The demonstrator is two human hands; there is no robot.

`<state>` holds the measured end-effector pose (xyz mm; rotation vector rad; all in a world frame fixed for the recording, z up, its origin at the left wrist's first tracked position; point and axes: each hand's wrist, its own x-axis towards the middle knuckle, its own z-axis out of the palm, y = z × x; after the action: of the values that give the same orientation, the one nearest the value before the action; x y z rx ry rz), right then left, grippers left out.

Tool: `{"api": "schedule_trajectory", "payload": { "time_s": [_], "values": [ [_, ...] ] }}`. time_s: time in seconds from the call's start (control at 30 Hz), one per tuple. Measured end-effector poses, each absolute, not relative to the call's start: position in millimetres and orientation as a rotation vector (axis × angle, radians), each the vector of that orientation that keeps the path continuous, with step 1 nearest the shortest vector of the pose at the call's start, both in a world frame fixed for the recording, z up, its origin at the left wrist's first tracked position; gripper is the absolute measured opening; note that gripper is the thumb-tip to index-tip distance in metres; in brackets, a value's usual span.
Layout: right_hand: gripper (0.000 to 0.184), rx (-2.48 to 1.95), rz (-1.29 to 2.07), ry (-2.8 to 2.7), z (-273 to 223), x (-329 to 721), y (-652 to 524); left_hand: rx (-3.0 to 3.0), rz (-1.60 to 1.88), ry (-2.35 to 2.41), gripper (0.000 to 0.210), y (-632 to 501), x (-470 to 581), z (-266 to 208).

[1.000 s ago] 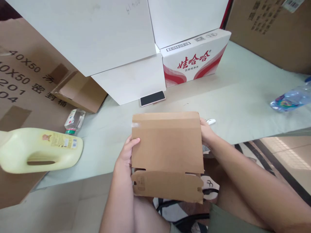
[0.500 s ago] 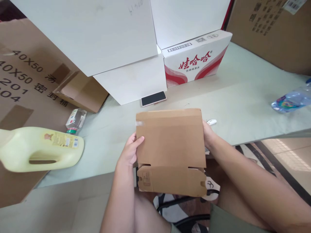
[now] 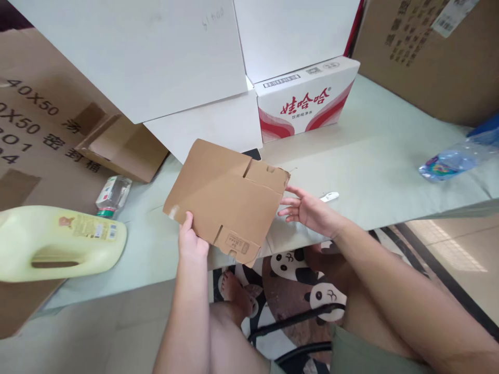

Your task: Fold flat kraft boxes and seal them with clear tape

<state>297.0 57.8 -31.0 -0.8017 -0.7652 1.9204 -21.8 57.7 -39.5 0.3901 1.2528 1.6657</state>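
Note:
A flat brown cardboard box (image 3: 230, 192), folded down with slotted flaps on its right end, is tilted over the table's front. My left hand (image 3: 191, 240) grips its lower left edge, thumb on top and the other fingers hidden beneath. Beside the right flap end is my right hand (image 3: 306, 212), its fingers spread and palm partly up. The fingertips are at the cardboard's edge; whether they touch it I cannot tell. Just beyond that hand lies a small white box cutter (image 3: 329, 197). A dark phone (image 3: 252, 154) is mostly covered by the cardboard.
White cartons (image 3: 202, 122) and a red-and-white water carton (image 3: 307, 106) stand at the back. On the left are a yellow jug (image 3: 89, 259), a small clear bottle (image 3: 114, 196) and a large brown carton (image 3: 35, 130). A plastic bottle (image 3: 448, 163) lies at right on the cloth-covered table (image 3: 374, 171).
The cardboard has turned anticlockwise, its flap end swinging from the front to the right, and shifted left. My right hand has let go of it and opened. My left hand still holds it.

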Motion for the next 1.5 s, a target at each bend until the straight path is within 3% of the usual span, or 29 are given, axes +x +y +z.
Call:
{"api": "schedule_trajectory", "payload": {
  "time_s": [0.2,0.43,0.57,0.7,0.8,0.93,1.23,1.5],
  "values": [
    [0.042,-1.113,1.613,-0.593,-25.4,279.6,39.2,0.300,1.568,1.211,0.015,51.6,13.8,-16.4],
    [0.035,-1.292,0.967,-0.478,33.5,392.0,17.8,0.267,1.469,1.133,0.021,46.4,12.0,2.5],
    [0.024,-1.554,0.504,-0.496,69.3,456.0,17.4,0.271,1.452,1.118,0.020,47.5,11.9,2.7],
    [0.017,-1.829,0.248,-0.580,94.1,490.5,52.2,0.312,1.445,1.113,0.021,50.3,13.2,-0.5],
    [0.005,-1.902,0.479,-0.734,104.3,502.1,95.5,0.367,1.432,1.105,0.023,52.3,13.9,-3.6],
    [0.020,-1.884,0.924,-0.861,98.9,498.4,136.3,0.376,1.426,1.079,0.024,54.3,13.1,-4.9],
    [0.008,-2.022,1.092,-1.058,55.8,422.1,120.1,0.313,1.469,0.955,0.023,44.9,4.3,1.0],
    [0.026,-1.786,1.039,-2.018,46.3,257.5,142.8,0.385,1.576,0.980,0.023,27.0,-23.7,-1.4]
  ]
}}
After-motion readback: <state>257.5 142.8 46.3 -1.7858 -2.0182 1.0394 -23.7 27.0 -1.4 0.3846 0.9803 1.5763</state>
